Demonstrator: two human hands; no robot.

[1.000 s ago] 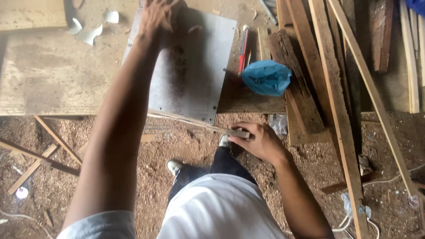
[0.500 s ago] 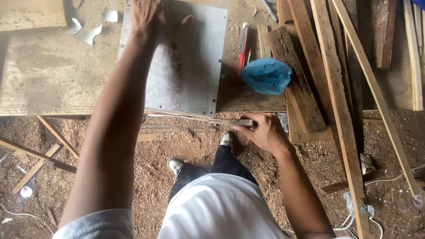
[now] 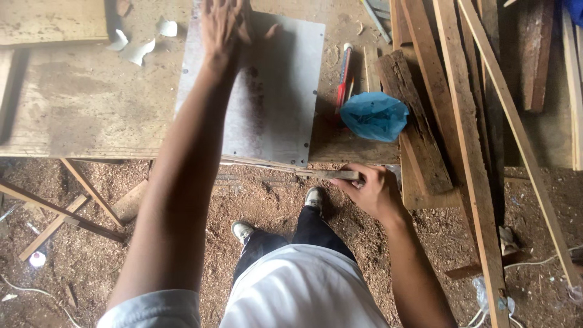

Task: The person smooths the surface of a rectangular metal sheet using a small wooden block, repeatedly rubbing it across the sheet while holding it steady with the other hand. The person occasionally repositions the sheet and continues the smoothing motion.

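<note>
- The grey metal sheet (image 3: 267, 91) lies flat on the wooden workbench (image 3: 73, 115), its near edge along the bench's front edge.
- I see my left hand (image 3: 223, 24) stretched to the sheet's far end, palm down, fingers spread flat and gripping nothing.
- My right hand (image 3: 371, 189) sits at the bench's front edge, just past the sheet's near right corner, fingers curled around one end of a thin flat strip (image 3: 322, 174) that runs leftward under the sheet's edge. I cannot tell what the strip is made of.
- Just right of the sheet lie a red pen-like tool (image 3: 343, 79) and a crumpled blue plastic bag (image 3: 373, 115).
- Beyond those, rough wooden planks (image 3: 461, 121) lie heaped across the bench's right side.
- Torn white scraps (image 3: 139, 50) sit near the sheet's far left corner.
- Sawdust (image 3: 267, 200) covers the floor around my shoes.
</note>
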